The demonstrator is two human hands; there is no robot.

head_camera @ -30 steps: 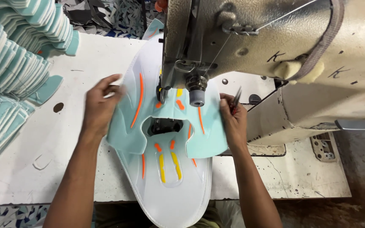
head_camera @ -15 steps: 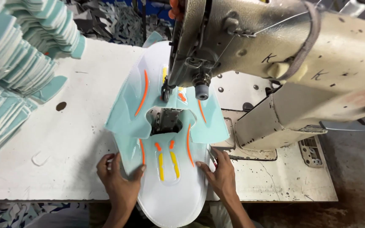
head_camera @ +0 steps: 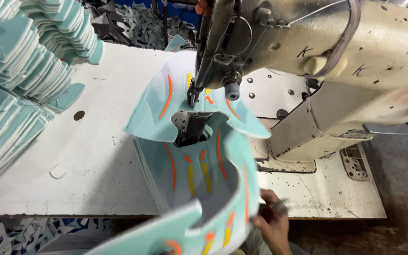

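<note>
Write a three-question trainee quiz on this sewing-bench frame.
1. True or false: the right hand is below the table's front edge.
2. Which lies under the sewing machine head: A) a mint shoe panel with orange stripes, B) a black strap?
3. Where is the stack of cut panels?

Key: 1 true; 2 A; 3 on the left of the table, beside the machine.

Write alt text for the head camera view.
A pale turquoise shoe upper piece with orange and yellow stripes lies curled under an industrial sewing machine. The right hand grips its lower edge by the white table; stacked matching pieces sit left.
</note>
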